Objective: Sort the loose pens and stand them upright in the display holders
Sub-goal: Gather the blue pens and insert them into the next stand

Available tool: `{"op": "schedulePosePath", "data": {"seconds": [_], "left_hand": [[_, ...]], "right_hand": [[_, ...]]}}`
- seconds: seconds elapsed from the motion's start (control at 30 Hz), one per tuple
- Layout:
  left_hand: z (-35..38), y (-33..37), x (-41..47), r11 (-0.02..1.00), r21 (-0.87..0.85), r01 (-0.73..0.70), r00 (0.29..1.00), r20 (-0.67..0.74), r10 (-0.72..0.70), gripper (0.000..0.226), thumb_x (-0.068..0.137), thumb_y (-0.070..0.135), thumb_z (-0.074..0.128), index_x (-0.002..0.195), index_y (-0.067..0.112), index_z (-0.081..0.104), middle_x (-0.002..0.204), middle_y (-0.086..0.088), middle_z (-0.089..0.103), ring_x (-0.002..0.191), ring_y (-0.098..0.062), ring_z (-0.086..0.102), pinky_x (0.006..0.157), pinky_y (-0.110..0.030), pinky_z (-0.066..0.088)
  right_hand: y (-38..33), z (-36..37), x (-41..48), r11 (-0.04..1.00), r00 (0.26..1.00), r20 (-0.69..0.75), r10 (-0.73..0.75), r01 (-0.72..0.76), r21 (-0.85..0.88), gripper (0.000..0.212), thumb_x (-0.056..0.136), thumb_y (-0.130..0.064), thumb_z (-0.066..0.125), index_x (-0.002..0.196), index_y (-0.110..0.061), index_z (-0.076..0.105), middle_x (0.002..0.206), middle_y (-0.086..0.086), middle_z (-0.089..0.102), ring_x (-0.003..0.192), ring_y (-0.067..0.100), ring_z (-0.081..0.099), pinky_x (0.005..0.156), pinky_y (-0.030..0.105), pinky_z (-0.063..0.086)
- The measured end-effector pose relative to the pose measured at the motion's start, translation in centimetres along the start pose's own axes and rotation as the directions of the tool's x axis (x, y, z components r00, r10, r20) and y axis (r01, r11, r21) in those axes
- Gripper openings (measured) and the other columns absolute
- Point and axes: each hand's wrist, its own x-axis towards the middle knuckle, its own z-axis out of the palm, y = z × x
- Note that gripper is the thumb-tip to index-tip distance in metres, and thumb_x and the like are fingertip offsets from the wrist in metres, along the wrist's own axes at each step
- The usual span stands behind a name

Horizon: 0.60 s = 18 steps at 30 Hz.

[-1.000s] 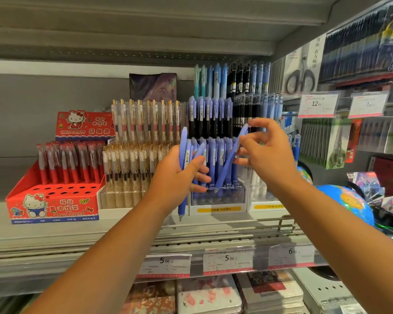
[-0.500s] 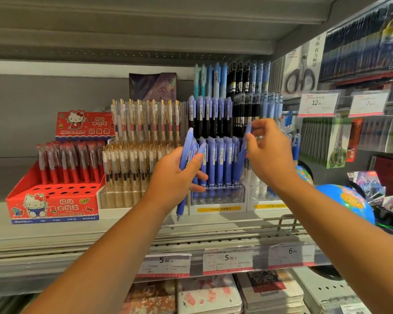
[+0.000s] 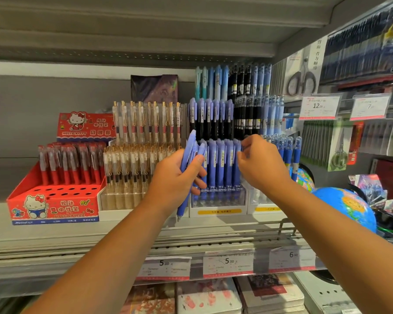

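The left hand point(image 3: 175, 177) grips a bundle of matte periwinkle-blue click pens point(image 3: 188, 155), tips down; the right hand point(image 3: 262, 165), fingers point(image 3: 250, 143) curled, pinches the rightmost upright pen point(image 3: 236, 175) in the clear plastic holder point(image 3: 218, 201).

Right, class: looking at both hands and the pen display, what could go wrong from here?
The left hand grips several loose pens in a slanted bundle; one could slip out. The right hand works at the end of a tightly packed row in the holder; neighbours might get knocked askew.

Both arms outstretched; left hand point(image 3: 177, 176) grips blue pens point(image 3: 190, 148); right hand point(image 3: 261, 164) fingers curled
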Motion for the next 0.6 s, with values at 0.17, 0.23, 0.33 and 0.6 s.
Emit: {"op": "schedulePosePath", "data": {"seconds": [0.17, 0.23, 0.33, 0.6], "left_hand": [[-0.2, 0.1, 0.0, 0.995, 0.093, -0.029, 1.0, -0.004, 0.029, 0.014, 0.102, 0.029, 0.051, 0.096, 0.026, 0.063, 0.082, 0.006, 0.071, 0.065, -0.012, 0.067, 0.062, -0.024, 0.057], [-0.3, 0.1, 0.1, 0.987, 0.153, -0.039, 0.999, -0.025, 0.043, 0.021, 0.102, 0.032, 0.051, 0.089, 0.024, 0.066, 0.079, 0.009, 0.07, 0.058, -0.01, 0.06, 0.058, -0.02, 0.053], [-0.4, 0.2, 0.1, 0.98, 0.193, -0.05, 0.997, -0.048, 0.06, 0.03, 0.102, 0.035, 0.05, 0.083, 0.02, 0.068, 0.071, 0.013, 0.066, 0.047, -0.007, 0.046, 0.05, -0.02, 0.044], [-0.1, 0.7, 0.1, 0.992, 0.124, -0.028, 0.998, -0.055, 0.035, 0.014, 0.103, 0.033, 0.048, 0.098, 0.032, 0.061, 0.082, 0.015, 0.07, 0.064, 0.001, 0.059, 0.061, -0.018, 0.045]], "right_hand": [[-0.1, -0.2, -0.3, 0.999, 1.0, 0.023, 0.004, -0.003, -0.044, 0.025, 0.1, -0.017, 0.049, 0.124, -0.009, 0.05, 0.098, 0.01, 0.062, 0.081, 0.029, 0.06, 0.073, 0.051, 0.055], [0.0, -0.3, -0.4, 0.999, 0.999, 0.042, -0.007, 0.009, -0.037, 0.028, 0.1, -0.016, 0.05, 0.127, -0.011, 0.049, 0.103, 0.01, 0.064, 0.085, 0.03, 0.061, 0.076, 0.051, 0.055], [0.0, -0.7, -0.7, 0.994, 0.997, 0.057, -0.043, 0.049, -0.099, 0.032, 0.098, -0.017, 0.049, 0.13, -0.016, 0.049, 0.084, 0.007, 0.066, 0.074, 0.029, 0.062, 0.068, 0.049, 0.056], [-2.4, -2.3, -1.2, 0.955, 0.986, 0.071, -0.15, 0.126, 0.268, 0.017, 0.094, -0.022, 0.062, 0.111, -0.024, 0.063, 0.083, -0.007, 0.065, 0.07, 0.016, 0.066, 0.063, 0.038, 0.058]]}}
